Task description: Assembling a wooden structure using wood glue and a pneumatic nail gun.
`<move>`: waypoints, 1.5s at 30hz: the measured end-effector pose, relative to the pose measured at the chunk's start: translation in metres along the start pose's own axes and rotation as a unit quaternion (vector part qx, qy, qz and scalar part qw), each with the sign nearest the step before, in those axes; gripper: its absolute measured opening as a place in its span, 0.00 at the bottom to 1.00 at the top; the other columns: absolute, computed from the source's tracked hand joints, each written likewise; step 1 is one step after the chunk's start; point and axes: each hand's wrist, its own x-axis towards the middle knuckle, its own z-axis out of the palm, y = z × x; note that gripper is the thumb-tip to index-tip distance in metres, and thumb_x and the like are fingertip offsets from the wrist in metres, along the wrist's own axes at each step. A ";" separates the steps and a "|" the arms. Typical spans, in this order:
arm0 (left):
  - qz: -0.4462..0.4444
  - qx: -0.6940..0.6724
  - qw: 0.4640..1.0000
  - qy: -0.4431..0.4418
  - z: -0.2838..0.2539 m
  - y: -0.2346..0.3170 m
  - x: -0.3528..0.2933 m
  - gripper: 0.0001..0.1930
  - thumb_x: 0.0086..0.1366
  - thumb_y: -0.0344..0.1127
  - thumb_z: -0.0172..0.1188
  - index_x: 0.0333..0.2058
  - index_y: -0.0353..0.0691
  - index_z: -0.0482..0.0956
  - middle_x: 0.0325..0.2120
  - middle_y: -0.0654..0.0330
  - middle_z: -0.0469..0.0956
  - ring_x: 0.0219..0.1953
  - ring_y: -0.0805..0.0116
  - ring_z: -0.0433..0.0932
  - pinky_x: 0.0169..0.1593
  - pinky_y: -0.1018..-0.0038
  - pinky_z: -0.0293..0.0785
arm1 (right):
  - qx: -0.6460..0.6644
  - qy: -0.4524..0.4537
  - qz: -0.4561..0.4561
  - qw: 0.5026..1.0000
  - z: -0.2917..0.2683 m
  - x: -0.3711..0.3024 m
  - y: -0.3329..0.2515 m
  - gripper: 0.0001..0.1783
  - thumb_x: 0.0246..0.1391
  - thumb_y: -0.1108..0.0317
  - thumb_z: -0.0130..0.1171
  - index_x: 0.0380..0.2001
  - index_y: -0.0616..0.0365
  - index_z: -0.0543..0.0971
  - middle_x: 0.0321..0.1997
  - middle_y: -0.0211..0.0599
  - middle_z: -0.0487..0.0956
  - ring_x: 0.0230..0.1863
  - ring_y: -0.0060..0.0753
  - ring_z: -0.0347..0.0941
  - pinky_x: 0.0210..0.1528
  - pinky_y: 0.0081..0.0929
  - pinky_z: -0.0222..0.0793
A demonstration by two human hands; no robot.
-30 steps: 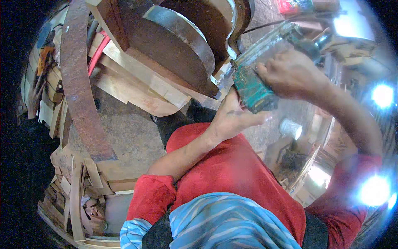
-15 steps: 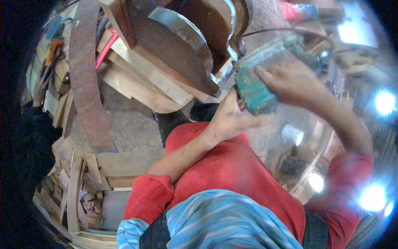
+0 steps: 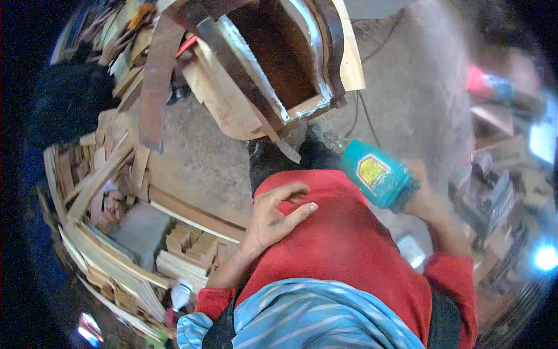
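Observation:
My right hand (image 3: 415,192) is wrapped round a teal tool with a yellow label (image 3: 375,171), held tilted to the right of my lap. It looks like a power tool; its exact kind I cannot tell. Above my red-clad lap is my left hand (image 3: 274,218), holding nothing, thumb and fingers apart and slightly bent. Ahead of me stands a dark brown wooden furniture piece (image 3: 273,46) with curved sides and whitish, rough strips along its edges.
Pale boards (image 3: 224,99) lie left of the furniture piece, beside a long reddish-brown strip (image 3: 157,87). Wood offcuts (image 3: 186,241) are heaped at the left. A cable (image 3: 369,119) runs over the grey floor. A white container (image 3: 411,251) stands at my right.
The teal tool has come down and turned, away from the furniture piece. My left hand has left the tool and drawn back over my lap. The view has shifted right.

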 end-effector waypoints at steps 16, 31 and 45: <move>0.128 -0.083 0.933 0.326 0.124 0.015 0.156 0.14 0.62 0.27 0.55 0.46 0.33 0.79 0.41 0.49 0.81 0.43 0.62 0.81 0.49 0.71 0.75 | -0.368 -0.222 -0.170 0.887 -0.238 0.147 0.012 0.44 0.29 0.62 0.74 0.55 0.59 0.71 0.46 0.48 0.78 0.46 0.48 0.76 0.54 0.38 0.67; -0.264 0.393 0.801 0.367 0.113 0.045 0.081 0.43 0.58 0.39 0.61 0.68 0.49 0.48 0.31 0.46 0.77 0.33 0.47 0.79 0.36 0.55 0.75 | -0.045 -0.267 -0.170 0.947 -0.163 0.070 0.078 0.24 0.32 0.62 0.72 0.35 0.64 0.79 0.31 0.45 0.81 0.30 0.44 0.80 0.36 0.32 0.73; -0.222 0.446 0.838 0.224 0.080 0.025 0.031 0.37 0.59 0.36 0.56 0.67 0.51 0.52 0.33 0.50 0.78 0.31 0.50 0.79 0.35 0.55 0.75 | 0.001 -0.268 -0.122 0.956 -0.067 0.045 0.056 0.22 0.36 0.66 0.71 0.37 0.63 0.80 0.37 0.44 0.82 0.37 0.42 0.81 0.41 0.32 0.75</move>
